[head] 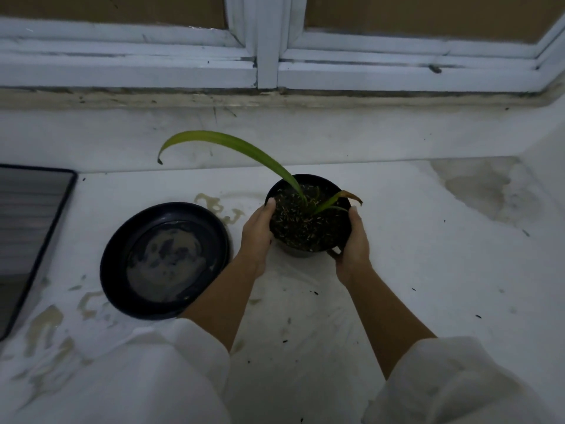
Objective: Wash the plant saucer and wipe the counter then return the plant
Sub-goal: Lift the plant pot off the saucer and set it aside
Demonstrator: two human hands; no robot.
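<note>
Closest to me are the person's white rolled sleeves (171,371), with bare forearms reaching out over the white, stained bench (428,270). The left grip (256,237) and the right grip (354,249) are clasped on opposite sides of a round black plastic pot (318,178), thumbs hooked at its rim and fingers wrapped down the wall. Whether the pot's base sits on the bench or hangs just above it, I cannot tell. The pot is full of dark soil, and from it rises a plant with one long green arching leaf (232,142) and a shorter leaf with a brown tip.

Just left of the pot and apart from it, a round black plastic saucer (113,261) lies on the bench holding murky water. Brownish puddles (220,206) mark the surface around it. A dark rectangular tray (30,228) lies at the left edge. Beyond stands a white-painted window frame (266,56).
</note>
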